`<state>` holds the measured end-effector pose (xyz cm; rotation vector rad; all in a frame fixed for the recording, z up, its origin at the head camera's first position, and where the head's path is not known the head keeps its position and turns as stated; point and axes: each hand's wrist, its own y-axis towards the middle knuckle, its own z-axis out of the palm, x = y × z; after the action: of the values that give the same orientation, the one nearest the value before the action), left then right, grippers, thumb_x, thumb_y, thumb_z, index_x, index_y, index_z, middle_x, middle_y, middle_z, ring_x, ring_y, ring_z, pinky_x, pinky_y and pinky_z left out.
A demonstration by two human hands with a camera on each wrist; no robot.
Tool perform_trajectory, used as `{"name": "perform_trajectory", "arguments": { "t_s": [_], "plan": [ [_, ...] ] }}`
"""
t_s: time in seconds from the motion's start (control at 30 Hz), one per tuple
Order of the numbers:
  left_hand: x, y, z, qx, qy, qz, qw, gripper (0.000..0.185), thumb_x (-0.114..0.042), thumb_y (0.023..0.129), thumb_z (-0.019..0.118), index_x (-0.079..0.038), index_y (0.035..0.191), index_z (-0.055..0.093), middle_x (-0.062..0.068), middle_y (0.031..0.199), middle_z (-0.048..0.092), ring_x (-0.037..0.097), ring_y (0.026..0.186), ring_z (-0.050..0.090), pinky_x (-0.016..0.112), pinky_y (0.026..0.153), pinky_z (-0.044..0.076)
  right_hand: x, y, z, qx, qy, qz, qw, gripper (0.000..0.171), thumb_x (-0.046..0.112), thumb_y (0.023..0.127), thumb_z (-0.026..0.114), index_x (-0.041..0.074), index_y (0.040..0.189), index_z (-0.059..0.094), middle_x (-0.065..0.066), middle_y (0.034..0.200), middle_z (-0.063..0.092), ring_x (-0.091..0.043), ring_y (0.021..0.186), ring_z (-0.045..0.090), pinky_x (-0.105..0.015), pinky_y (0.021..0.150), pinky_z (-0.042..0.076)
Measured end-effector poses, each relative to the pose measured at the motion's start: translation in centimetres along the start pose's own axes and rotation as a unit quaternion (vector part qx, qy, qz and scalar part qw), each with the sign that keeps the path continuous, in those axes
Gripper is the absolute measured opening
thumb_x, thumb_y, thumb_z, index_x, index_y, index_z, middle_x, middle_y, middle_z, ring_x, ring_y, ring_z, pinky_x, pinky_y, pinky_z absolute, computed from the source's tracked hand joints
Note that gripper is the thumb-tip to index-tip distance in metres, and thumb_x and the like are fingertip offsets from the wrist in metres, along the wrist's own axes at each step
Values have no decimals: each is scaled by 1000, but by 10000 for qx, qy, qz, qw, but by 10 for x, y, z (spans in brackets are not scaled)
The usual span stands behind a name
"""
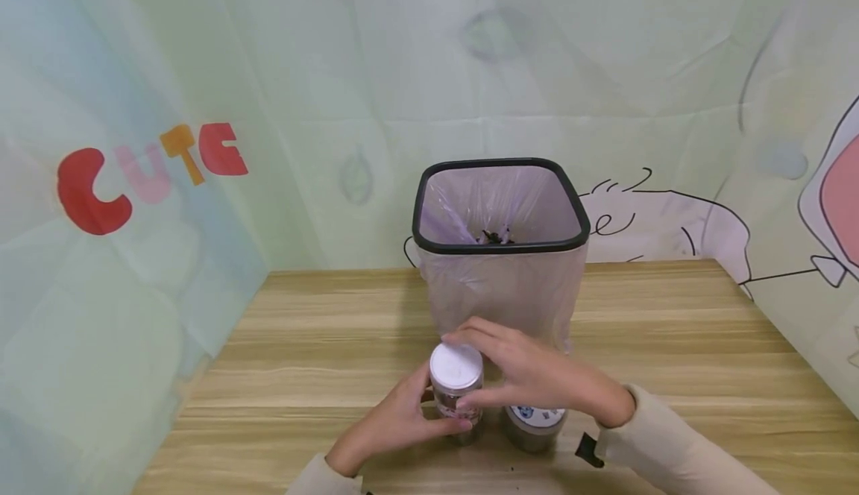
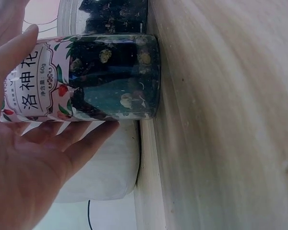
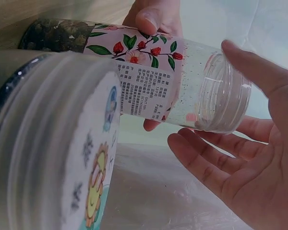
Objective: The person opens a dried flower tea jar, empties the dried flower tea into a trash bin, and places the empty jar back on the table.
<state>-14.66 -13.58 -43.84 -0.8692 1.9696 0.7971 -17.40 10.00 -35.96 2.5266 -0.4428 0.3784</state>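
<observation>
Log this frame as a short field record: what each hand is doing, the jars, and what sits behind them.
left hand: grips the flower-label jar round its body
right hand: fingers curled over that jar's white lid
second jar: stands beside it, under the right wrist
bin: lined with a bag, dark bits inside, behind the jars
surface: wooden table

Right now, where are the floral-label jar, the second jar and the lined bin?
floral-label jar [image 1: 456, 367], head view, on its white lid.
second jar [image 1: 535, 426], head view, on its side below the right wrist.
lined bin [image 1: 499, 245], head view, on its black front rim.
</observation>
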Motion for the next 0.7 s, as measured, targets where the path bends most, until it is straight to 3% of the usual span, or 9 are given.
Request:
{"name": "perform_trajectory", "arguments": {
  "t_s": [0.4, 0.7],
  "plan": [
    [-4, 3, 1, -114, 158, 25, 9998, 80, -34, 83, 82, -31, 148, 36, -8, 137, 53, 17, 122, 54, 40, 96, 49, -1, -3, -5, -438, 400, -289, 9978, 65, 29, 85, 81, 4, 138, 53, -4, 123, 59, -14, 108, 60, -26, 89, 52],
    [-11, 9, -2, -100, 390, -45, 9992, 79, -39, 84, 81, -35, 148, 35, -11, 137, 53, 16, 124, 53, 41, 100, 48, 0, -9, -15, -541, 665, -81, 9963, 67, 25, 85, 81, 3, 140, 51, -6, 124, 58, -15, 104, 59, -26, 81, 55]
  ]
}}
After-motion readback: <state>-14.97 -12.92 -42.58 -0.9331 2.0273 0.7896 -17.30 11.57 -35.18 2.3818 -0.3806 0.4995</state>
